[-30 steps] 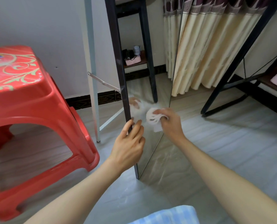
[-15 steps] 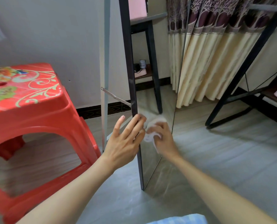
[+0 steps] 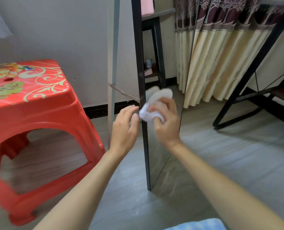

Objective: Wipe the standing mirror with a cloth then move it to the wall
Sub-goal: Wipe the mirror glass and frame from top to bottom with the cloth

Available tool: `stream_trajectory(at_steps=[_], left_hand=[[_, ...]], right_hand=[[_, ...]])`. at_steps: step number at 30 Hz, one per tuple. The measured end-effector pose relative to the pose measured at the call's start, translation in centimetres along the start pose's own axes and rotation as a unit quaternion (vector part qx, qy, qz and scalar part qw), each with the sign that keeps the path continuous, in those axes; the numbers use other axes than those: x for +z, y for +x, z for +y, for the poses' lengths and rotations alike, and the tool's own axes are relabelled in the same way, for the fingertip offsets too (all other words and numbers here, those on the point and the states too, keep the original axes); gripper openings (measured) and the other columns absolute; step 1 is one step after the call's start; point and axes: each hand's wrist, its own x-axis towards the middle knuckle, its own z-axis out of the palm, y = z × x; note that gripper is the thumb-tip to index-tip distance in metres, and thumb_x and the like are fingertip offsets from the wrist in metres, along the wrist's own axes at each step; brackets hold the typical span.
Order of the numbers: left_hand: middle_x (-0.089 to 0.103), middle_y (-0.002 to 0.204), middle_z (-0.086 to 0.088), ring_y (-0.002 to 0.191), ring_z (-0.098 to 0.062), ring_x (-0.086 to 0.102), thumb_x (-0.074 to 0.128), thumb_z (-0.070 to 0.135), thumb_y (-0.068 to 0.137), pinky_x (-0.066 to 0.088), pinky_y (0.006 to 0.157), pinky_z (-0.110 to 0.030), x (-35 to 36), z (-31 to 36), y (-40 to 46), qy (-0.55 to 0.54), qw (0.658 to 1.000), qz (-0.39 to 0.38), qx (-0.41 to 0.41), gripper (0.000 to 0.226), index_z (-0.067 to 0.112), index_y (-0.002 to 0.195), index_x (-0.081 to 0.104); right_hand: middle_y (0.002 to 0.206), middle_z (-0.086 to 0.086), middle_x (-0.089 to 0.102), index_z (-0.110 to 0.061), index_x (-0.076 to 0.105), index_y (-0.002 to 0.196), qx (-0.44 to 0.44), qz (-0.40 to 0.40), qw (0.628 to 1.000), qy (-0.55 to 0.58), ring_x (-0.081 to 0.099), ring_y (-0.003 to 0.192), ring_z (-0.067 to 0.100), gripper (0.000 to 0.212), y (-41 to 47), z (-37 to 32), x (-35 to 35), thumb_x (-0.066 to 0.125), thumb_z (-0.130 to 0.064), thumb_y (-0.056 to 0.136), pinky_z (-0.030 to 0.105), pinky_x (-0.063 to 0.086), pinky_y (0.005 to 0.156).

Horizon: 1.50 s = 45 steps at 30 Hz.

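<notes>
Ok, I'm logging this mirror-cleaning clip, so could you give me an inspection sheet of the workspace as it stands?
Surface: grey floor, bare where seen.
Job's things: standing mirror upright on the floor, dark frame edge toward the camera; white cloth bunched against the glass.
Clutter: red plastic stool to the left of the mirror.
Hands: right hand grips the cloth on the glass; left hand at the frame edge, fingers loosely bent, contact unclear.
Cables: nothing seen for certain.
Surroundings: grey wall behind, cream curtain, black metal rack on the right.
</notes>
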Motion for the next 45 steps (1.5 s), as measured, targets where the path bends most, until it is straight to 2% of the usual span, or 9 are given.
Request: stream_trajectory(at_steps=[6, 10, 14, 18, 23, 27, 31, 38, 45], left_hand=[[0.063, 0.109, 0.009, 0.105, -0.01, 0.06, 0.039, 0.014, 0.1, 0.04, 0.085, -0.005, 1.4, -1.4, -2.5, -0.108, 0.983, -0.101, -0.109, 0.031, 0.014, 0.12, 0.062], [0.067, 0.099, 0.012, 0.09, 0.003, 0.061, 0.035, 0.022, 0.101, 0.043, 0.083, -0.008, 2.0, -2.4, -3.0, -0.129, 0.974, -0.125, -0.138, 0.032, 0.021, 0.111, 0.065], [0.065, 0.085, -0.002, 0.082, -0.015, 0.059, 0.034, 0.05, 0.091, 0.045, 0.084, -0.035, 4.1, -3.6, -3.3, -0.159, 0.962, -0.121, -0.186, 0.053, 0.006, 0.09, 0.064], [0.066, 0.09, 0.0, 0.094, -0.024, 0.06, 0.028, 0.065, 0.078, 0.045, 0.09, -0.042, 5.4, -4.2, -4.3, -0.176, 0.956, -0.108, -0.208, 0.064, 0.016, 0.091, 0.066], [0.067, 0.089, -0.016, 0.091, -0.033, 0.06, 0.027, 0.071, 0.076, 0.044, 0.088, -0.048, 6.5, -4.9, -4.7, -0.167, 0.955, -0.096, -0.226, 0.081, 0.0, 0.089, 0.063], [0.061, 0.082, -0.023, 0.082, -0.036, 0.056, 0.025, 0.075, 0.076, 0.044, 0.083, -0.05, 7.0, -5.4, -4.8, -0.166, 0.955, -0.101, -0.222, 0.091, -0.009, 0.085, 0.058], [0.054, 0.081, -0.007, 0.079, -0.02, 0.049, 0.024, 0.08, 0.073, 0.044, 0.085, -0.052, 7.3, -5.6, -4.9, -0.151, 0.956, -0.092, -0.236, 0.085, 0.004, 0.084, 0.06], [0.059, 0.084, -0.027, 0.081, -0.037, 0.056, 0.023, 0.071, 0.081, 0.044, 0.079, -0.054, 7.8, -5.8, -5.4, -0.133, 0.964, -0.097, -0.209, 0.086, -0.01, 0.082, 0.053], [0.031, 0.059, 0.006, 0.056, -0.008, 0.029, 0.019, 0.061, 0.08, 0.024, 0.056, -0.028, 8.5, -5.7, -6.4, -0.062, 0.981, -0.071, -0.172, 0.049, 0.018, 0.061, 0.029]], right_hand=[[0.101, -0.001, 0.043, -0.007, 0.071, 0.089, 0.303, -0.299, 0.905, -0.011, 0.051, 0.101, 0.022, 0.026, -11.6, 7.3, -0.5, 0.049, 0.005, 0.081, 0.0, 0.038, 0.073], [0.092, -0.002, 0.041, -0.014, 0.065, 0.078, 0.307, -0.128, 0.943, 0.016, 0.05, 0.087, 0.003, 0.025, -8.8, 5.6, -1.2, 0.048, 0.005, 0.077, -0.005, 0.033, 0.067], [0.094, -0.012, 0.041, 0.001, 0.068, 0.076, 0.185, 0.01, 0.982, 0.043, 0.044, 0.09, -0.022, 0.023, -4.6, 3.8, 0.0, 0.046, 0.002, 0.068, -0.003, 0.035, 0.076], [0.098, 0.002, 0.045, 0.004, 0.068, 0.078, 0.19, -0.046, 0.981, -0.003, 0.044, 0.092, -0.003, 0.028, -9.8, 6.8, 1.5, 0.043, 0.005, 0.064, -0.006, 0.031, 0.08], [0.095, 0.006, 0.05, 0.001, 0.072, 0.082, 0.418, -0.247, 0.872, -0.064, 0.059, 0.097, 0.031, 0.03, -17.0, 11.7, -0.2, 0.045, 0.01, 0.074, -0.001, 0.035, 0.063], [0.096, 0.01, 0.05, 0.0, 0.07, 0.079, 0.386, -0.131, 0.907, -0.108, 0.059, 0.093, 0.027, 0.029, -13.0, 11.6, -0.7, 0.045, 0.013, 0.075, 0.009, 0.037, 0.069], [0.098, -0.001, 0.045, 0.0, 0.068, 0.079, 0.288, -0.011, 0.957, -0.01, 0.049, 0.087, -0.016, 0.026, -9.2, 9.1, 0.5, 0.043, 0.004, 0.072, -0.005, 0.033, 0.072], [0.1, 0.012, 0.058, -0.002, 0.07, 0.08, 0.402, -0.205, 0.891, -0.053, 0.058, 0.101, 0.028, 0.033, -14.9, 14.3, 0.2, 0.042, 0.015, 0.077, -0.002, 0.035, 0.064], [0.098, 0.012, 0.053, 0.002, 0.068, 0.078, 0.284, 0.021, 0.958, -0.043, 0.051, 0.092, 0.016, 0.03, -7.2, 13.5, -1.7, 0.041, 0.005, 0.067, -0.003, 0.033, 0.076]])
